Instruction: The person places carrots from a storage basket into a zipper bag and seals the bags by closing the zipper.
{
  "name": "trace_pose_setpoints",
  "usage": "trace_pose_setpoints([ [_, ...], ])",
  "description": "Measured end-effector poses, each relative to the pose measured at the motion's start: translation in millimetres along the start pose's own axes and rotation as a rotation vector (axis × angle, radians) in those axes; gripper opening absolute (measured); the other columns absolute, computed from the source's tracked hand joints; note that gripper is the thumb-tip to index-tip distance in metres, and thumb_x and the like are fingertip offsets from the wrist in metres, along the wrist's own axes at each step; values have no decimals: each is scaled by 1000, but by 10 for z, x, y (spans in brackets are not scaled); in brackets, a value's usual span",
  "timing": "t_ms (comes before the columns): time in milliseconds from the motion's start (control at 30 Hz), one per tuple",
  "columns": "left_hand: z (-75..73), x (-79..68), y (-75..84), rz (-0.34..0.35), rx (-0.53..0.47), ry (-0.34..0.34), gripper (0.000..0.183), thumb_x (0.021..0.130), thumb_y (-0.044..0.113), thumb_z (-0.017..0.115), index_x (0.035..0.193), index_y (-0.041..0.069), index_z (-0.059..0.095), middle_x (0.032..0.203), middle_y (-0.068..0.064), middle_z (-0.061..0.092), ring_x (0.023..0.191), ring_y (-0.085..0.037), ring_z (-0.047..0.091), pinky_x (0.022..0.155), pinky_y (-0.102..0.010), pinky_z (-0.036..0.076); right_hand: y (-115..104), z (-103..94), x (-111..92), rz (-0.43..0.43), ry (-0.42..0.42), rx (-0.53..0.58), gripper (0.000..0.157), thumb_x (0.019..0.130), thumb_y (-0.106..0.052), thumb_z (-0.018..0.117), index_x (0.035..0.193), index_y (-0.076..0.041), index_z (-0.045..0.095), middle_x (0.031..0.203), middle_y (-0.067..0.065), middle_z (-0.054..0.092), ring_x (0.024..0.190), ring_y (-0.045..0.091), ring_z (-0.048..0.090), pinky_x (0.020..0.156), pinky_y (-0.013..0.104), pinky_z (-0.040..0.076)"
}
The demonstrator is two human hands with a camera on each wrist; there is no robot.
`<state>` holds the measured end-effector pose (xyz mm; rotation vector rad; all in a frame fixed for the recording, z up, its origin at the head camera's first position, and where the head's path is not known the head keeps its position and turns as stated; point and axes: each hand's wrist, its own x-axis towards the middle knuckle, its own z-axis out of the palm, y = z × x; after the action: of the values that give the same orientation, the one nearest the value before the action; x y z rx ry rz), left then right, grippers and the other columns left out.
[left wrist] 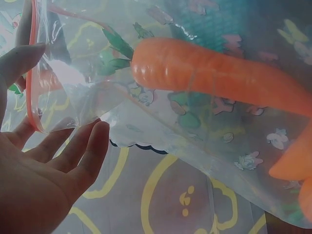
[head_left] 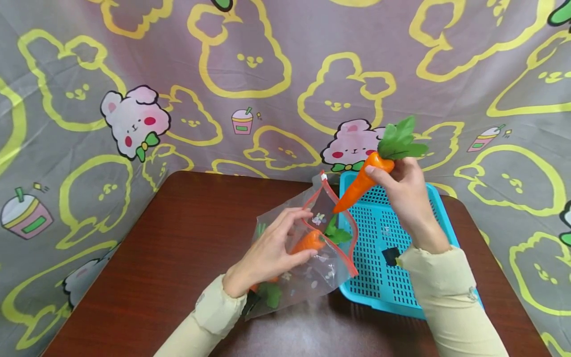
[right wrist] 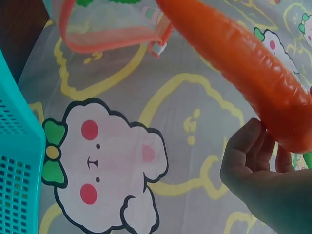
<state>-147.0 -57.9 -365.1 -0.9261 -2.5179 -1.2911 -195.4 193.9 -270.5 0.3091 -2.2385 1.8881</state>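
My right hand [head_left: 407, 198] pinches an orange toy carrot [head_left: 359, 183] near its thick top, its green leaves fanned out above the fingers. The carrot's tip points down at the mouth of a clear zip bag [head_left: 308, 287] with a red zipper edge [head_left: 352, 223]. At that mouth my left hand [head_left: 274, 248] grips the bag, thumb on the near side and fingers toward the far side. Inside the bag lies another carrot [left wrist: 195, 70], leaves toward the opening, with more orange pieces deeper in. The right wrist view shows the held carrot [right wrist: 243, 63] against the fingertips.
A turquoise perforated basket [head_left: 366, 258] stands right of the bag on the dark brown table [head_left: 187, 228]. A small black patch [head_left: 391, 256] shows in the basket. A patterned cloth [head_left: 267, 114] hangs behind and along both sides of the table.
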Motion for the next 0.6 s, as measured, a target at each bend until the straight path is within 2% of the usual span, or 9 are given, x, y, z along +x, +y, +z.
trace_pose_setpoints([
  [167,-10,2,-1,10,11,3,66,81,29,78,135,15,45,139,4,46,114,-13,52,90,-27,52,-9,41,-71,50,-65,-118,49,96,-26,59,137,-11,38,128,5,49,112,18,52,88,16,49],
  [267,-14,4,2,8,4,2,65,81,28,79,135,15,45,139,4,46,115,-12,51,91,-28,52,-12,71,-113,62,-93,-181,50,96,-29,59,138,-12,38,130,6,49,112,18,51,89,21,48],
  [433,-20,11,3,9,2,7,66,80,27,79,135,15,45,138,2,47,115,-13,51,90,-29,53,9,118,-165,86,-130,-223,53,94,-32,62,138,-13,40,131,6,52,111,19,51,90,28,48],
  [600,-33,16,7,6,4,11,68,79,26,80,136,14,45,138,2,47,114,-13,51,90,-29,53,49,143,-197,58,-168,-232,54,93,-32,63,140,-14,41,132,6,52,113,22,52,88,23,51],
])
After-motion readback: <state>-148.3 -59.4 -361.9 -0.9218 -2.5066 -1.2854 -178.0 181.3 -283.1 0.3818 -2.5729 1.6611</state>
